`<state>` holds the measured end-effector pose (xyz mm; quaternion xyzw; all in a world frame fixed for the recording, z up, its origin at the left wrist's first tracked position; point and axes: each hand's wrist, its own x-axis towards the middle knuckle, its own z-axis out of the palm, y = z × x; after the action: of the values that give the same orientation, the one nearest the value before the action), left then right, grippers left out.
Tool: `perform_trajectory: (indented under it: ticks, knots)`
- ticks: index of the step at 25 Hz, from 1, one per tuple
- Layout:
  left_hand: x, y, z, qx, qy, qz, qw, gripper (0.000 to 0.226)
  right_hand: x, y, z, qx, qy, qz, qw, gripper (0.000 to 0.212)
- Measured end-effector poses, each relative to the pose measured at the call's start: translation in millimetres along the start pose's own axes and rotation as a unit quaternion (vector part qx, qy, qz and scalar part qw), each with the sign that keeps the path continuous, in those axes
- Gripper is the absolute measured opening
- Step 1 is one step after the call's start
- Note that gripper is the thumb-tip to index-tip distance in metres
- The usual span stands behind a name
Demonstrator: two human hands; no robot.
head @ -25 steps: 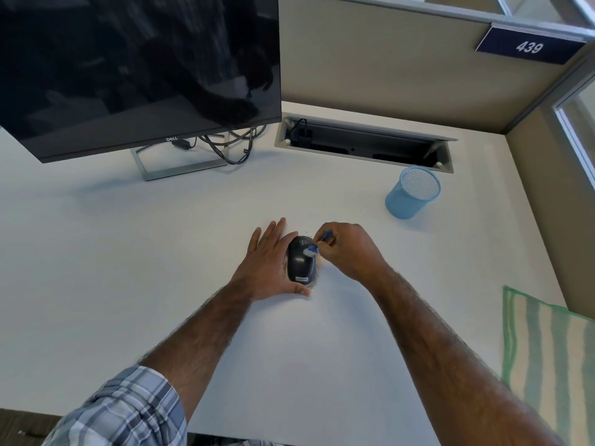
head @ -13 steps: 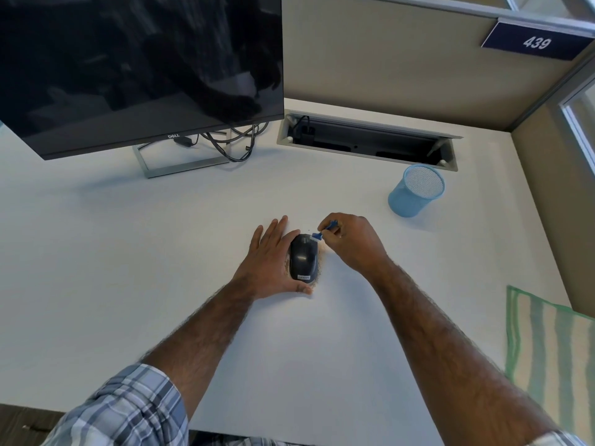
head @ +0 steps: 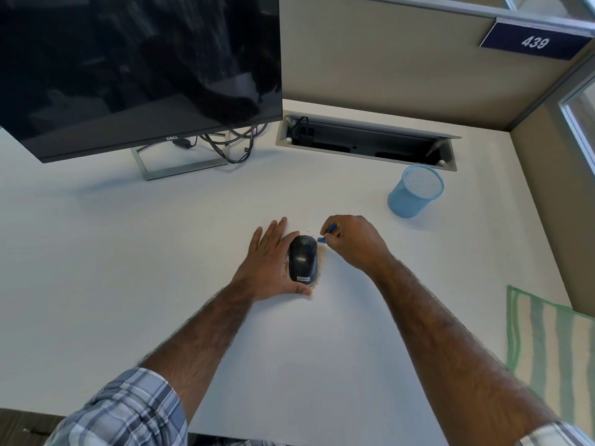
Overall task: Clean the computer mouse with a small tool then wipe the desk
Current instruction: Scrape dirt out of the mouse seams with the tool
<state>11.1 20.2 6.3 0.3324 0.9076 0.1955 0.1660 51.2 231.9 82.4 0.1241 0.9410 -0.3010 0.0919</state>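
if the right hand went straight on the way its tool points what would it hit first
Likely the mouse, at its front right edge: the blue tool in the right hand points at it.

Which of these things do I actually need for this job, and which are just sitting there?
For the job: black mouse; blue tool, pinched in the right hand; left hand, resting against the mouse; desk; striped cloth, probably for wiping.

Lying about: monitor; cables; blue mesh cup; cable tray; 439 sign.
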Motion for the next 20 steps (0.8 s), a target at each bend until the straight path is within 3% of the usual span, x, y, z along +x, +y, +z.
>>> perform_trajectory:
  ticks: [5,8,12,20]
  knots:
    - [0.4,-0.1,0.3,0.01,-0.001,0.0,1.0,0.134,4.2,-6.7,3.9,0.01,0.002,-0.036,0.999,0.015]
    - [0.4,-0.5,0.8,0.002,0.001,-0.002,1.0,0.135,9.0,-6.3,1.7,-0.028,0.01,-0.012,0.999,0.018]
    - [1.1,0.1,1.2,0.013,-0.004,-0.004,1.0,0.136,10.9,-14.7,-1.1,0.02,-0.013,-0.035,0.999,0.017]
    - [0.8,0.5,0.8,0.003,0.0,-0.008,1.0,0.139,13.5,-22.1,3.2,-0.07,0.0,-0.038,0.997,0.019]
